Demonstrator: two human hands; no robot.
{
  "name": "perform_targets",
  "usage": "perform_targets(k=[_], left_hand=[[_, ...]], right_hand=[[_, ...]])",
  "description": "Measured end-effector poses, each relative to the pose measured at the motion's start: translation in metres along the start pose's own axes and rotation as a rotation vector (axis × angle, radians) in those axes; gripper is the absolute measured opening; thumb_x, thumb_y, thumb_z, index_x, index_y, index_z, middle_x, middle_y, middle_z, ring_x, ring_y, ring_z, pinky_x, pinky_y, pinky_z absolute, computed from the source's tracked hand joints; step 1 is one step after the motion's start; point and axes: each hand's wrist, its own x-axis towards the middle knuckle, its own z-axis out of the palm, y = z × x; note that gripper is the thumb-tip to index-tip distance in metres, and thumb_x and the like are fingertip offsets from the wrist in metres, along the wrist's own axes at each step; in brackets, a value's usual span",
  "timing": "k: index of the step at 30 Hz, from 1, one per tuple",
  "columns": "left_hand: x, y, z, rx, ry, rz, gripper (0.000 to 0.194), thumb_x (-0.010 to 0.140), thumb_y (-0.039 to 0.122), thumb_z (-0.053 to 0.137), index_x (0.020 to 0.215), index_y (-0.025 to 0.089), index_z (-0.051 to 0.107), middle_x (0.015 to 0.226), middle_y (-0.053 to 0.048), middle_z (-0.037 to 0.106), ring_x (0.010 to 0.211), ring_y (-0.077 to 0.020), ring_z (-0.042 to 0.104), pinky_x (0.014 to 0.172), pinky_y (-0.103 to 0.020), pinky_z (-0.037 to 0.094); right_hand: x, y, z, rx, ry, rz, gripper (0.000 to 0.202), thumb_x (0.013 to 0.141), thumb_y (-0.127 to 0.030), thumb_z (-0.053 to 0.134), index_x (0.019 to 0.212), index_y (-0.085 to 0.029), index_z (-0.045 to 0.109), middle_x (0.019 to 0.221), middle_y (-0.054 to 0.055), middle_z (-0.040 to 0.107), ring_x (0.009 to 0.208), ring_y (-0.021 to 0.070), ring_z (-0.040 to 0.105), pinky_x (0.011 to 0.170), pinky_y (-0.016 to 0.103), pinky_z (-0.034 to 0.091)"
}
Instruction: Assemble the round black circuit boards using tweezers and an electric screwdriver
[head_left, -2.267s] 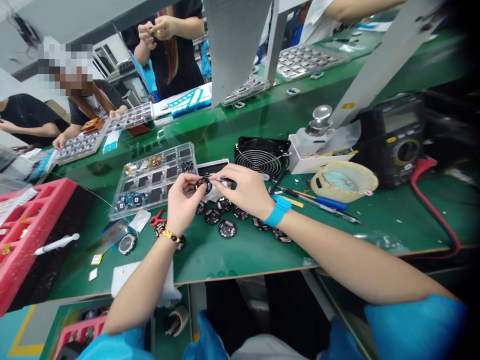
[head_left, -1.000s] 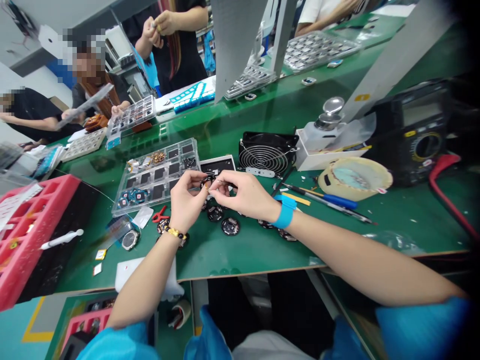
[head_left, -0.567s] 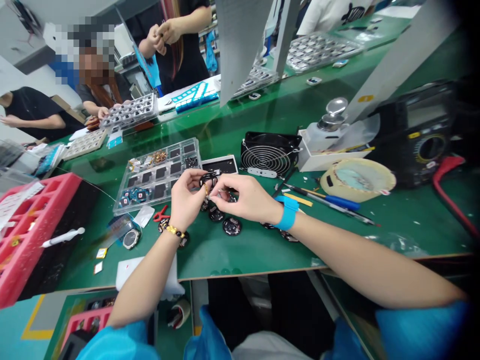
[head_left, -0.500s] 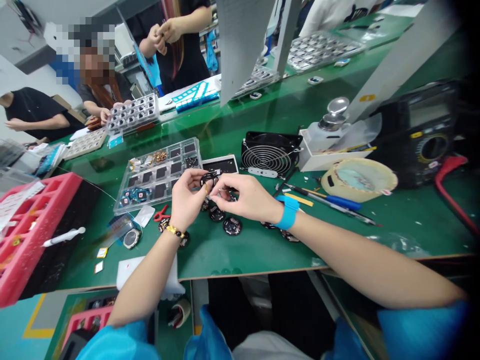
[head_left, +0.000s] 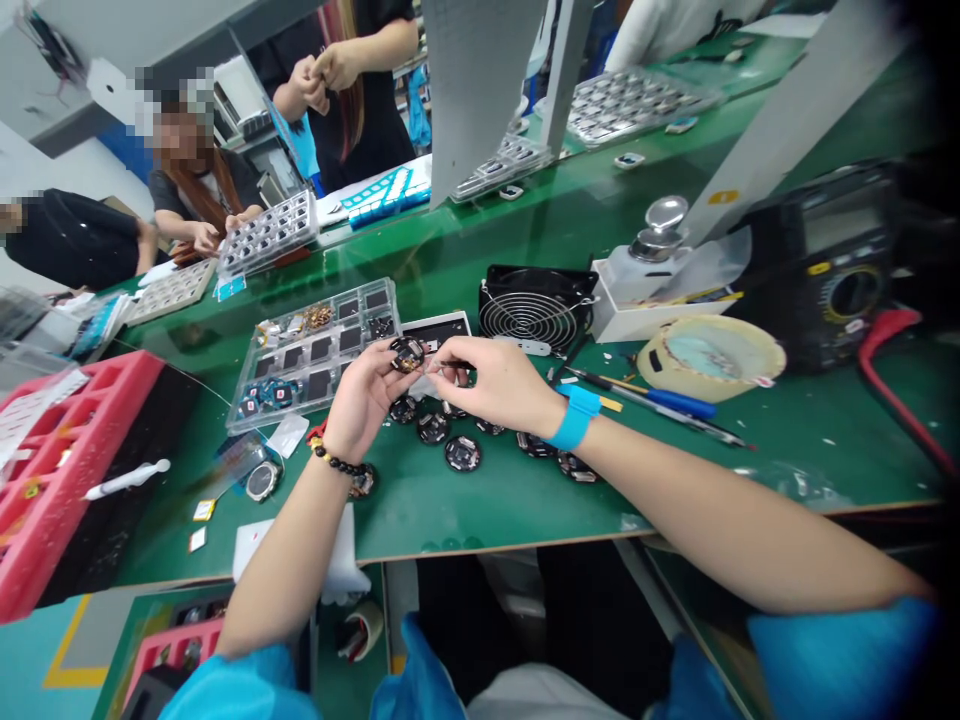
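My left hand (head_left: pixel 358 402) is closed on the rim of a round black electronic module (head_left: pixel 406 354), raised above the bench and tilted so that its component side shows. Close to the module's right edge, the thumb and fingers of my right hand (head_left: pixel 499 380) are pinched together. What they pinch, if anything, is too small to make out. More round black modules lie on the green bench below, among them one in front (head_left: pixel 463 453) and another behind it (head_left: pixel 433 428). Others are partly covered by my right hand and wrist.
A clear compartment tray (head_left: pixel 319 350) of small parts lies behind my left hand. Further right are a black fan (head_left: pixel 534 305), a yellowish bowl (head_left: pixel 709 360), pens (head_left: pixel 679 402) and a multimeter (head_left: pixel 840 270). A red foam tray (head_left: pixel 71 470) stands left. Co-workers sit and stand beyond.
My left hand has rolled open a little, turning the module's component side into view. The right hand stays pinched by its edge. The camera view has shifted slightly.
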Motion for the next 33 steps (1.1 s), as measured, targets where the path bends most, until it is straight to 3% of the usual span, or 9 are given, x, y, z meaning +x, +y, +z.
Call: perform_targets(k=[8,13,20,29,31,33], left_hand=[[0.004,-0.002,-0.005,0.076,0.129,0.134,0.011,0.090,0.023,0.064,0.100,0.019,0.062,0.114,-0.010,0.078,0.110,-0.0226,0.077,0.105,-0.041,0.061],[0.002,-0.001,-0.005,0.114,0.125,0.173,0.013,0.090,0.025,0.065,0.102,0.020,0.062,0.119,-0.010,0.077,0.109,-0.0215,0.077,0.104,-0.040,0.061],[0.001,0.001,-0.004,0.079,0.163,0.164,0.013,0.090,0.025,0.064,0.101,0.021,0.060,0.116,-0.009,0.077,0.103,-0.0186,0.078,0.087,-0.029,0.065],[0.002,0.013,-0.015,0.155,0.341,0.384,0.015,0.090,0.033,0.061,0.101,0.025,0.054,0.104,-0.002,0.076,0.074,-0.0119,0.075,0.066,-0.023,0.062],[0.000,0.014,-0.014,0.133,0.303,0.373,0.010,0.087,0.028,0.059,0.096,0.024,0.055,0.096,-0.002,0.077,0.063,-0.0110,0.071,0.058,-0.022,0.058],[-0.003,0.014,-0.012,0.134,0.191,0.323,0.005,0.084,0.023,0.057,0.089,0.022,0.056,0.098,-0.004,0.079,0.057,-0.0107,0.068,0.052,-0.023,0.056]], right_hand=[[-0.004,-0.004,0.000,0.017,-0.137,-0.142,0.005,0.087,-0.020,0.063,0.086,-0.020,0.068,0.077,0.000,0.070,0.069,0.0150,0.060,0.067,0.028,0.043],[-0.004,-0.007,-0.002,0.060,-0.136,-0.136,0.004,0.086,-0.020,0.064,0.086,-0.020,0.068,0.076,-0.001,0.069,0.066,0.0134,0.059,0.066,0.028,0.043],[0.003,-0.003,-0.008,0.168,0.003,0.067,0.007,0.088,-0.025,0.066,0.089,-0.018,0.068,0.073,-0.001,0.064,0.066,0.0131,0.057,0.064,0.028,0.044],[0.001,0.001,-0.003,0.144,-0.104,0.097,0.011,0.090,-0.030,0.067,0.088,-0.019,0.069,0.068,-0.002,0.059,0.064,0.0126,0.053,0.063,0.027,0.041],[0.001,0.001,-0.003,0.145,-0.104,0.117,0.010,0.090,-0.029,0.067,0.089,-0.019,0.070,0.069,-0.002,0.060,0.064,0.0127,0.053,0.063,0.027,0.041],[0.003,0.003,-0.003,0.152,-0.091,0.143,0.011,0.089,-0.028,0.067,0.090,-0.019,0.071,0.070,-0.002,0.061,0.064,0.0129,0.054,0.063,0.028,0.041]])
